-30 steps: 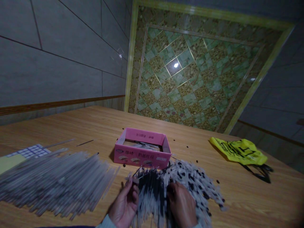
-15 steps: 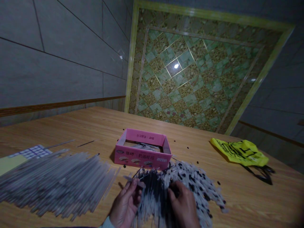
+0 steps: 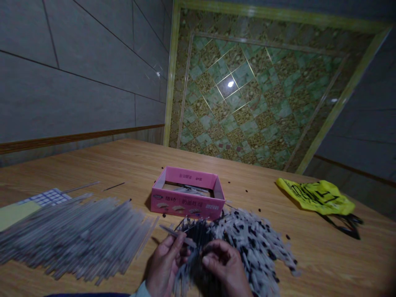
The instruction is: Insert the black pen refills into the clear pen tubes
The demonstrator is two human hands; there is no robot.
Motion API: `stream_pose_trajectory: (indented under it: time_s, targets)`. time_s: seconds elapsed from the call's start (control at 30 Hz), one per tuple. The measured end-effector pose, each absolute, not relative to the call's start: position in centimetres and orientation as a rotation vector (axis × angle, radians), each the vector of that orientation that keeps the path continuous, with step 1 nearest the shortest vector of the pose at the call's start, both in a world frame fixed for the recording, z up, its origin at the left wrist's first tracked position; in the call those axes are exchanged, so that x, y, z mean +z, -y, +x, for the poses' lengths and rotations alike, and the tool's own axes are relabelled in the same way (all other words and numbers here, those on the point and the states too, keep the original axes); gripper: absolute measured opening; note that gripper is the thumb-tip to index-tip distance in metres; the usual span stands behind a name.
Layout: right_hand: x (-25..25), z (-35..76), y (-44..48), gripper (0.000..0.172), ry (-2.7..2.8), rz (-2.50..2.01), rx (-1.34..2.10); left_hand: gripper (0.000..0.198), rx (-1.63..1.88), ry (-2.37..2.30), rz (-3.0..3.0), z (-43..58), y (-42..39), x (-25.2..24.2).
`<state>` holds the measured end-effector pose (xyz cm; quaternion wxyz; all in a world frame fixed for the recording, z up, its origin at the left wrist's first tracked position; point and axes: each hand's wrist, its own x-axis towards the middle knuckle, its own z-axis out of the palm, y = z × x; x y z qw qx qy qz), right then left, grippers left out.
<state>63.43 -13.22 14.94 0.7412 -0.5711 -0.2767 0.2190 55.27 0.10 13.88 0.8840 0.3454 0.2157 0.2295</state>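
My left hand (image 3: 168, 262) is closed, with thumb and fingers pinching a thin translucent tube (image 3: 168, 231) that slants across the fingertips. To its right, my right hand (image 3: 225, 266) is curled, thumb towards the forefinger; whatever lies between them is too small and blurred to name. Both hands are over a pile of thin dark sticks with pale translucent ends (image 3: 185, 274). Beside the right hand spreads a heap of short whitish translucent pieces with black bits (image 3: 256, 235). Behind the hands stands an open pink box (image 3: 187, 205) with thin pale sticks (image 3: 192, 189) inside.
A wide pile of long translucent tubes (image 3: 83, 237) covers the table's left side, near a checked cloth or paper (image 3: 54, 197) and a yellow-green sheet (image 3: 18, 214). A yellow bag (image 3: 315, 196) with black straps lies at right. Small black discs (image 3: 288, 236) are scattered on the wooden table (image 3: 123, 161).
My right hand has moved left, closer to my left hand, and its fingers have lifted from the pile's right side. My left hand still holds the tube, now tilted more steeply.
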Motion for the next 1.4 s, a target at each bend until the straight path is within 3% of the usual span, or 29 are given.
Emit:
stream_pose_trajectory:
  time_s: [0.47, 1.03, 1.4]
  targets:
    - [14.4, 62.8, 12.8, 0.019, 0.606, -1.503, 0.230, 0.029, 0.510, -0.501, 0.806, 55.4, 0.4, 14.6]
    - [14.6, 62.6, 12.9, 0.016, 0.636, -1.541, 0.255, 0.029, 0.493, -0.500, 0.917, 55.4, 0.5, 14.4]
    - [14.6, 62.5, 13.1, 0.008, 0.744, -1.723, 0.060, 0.028, 0.479, -0.490, 0.996, 55.5, 0.2, 13.8]
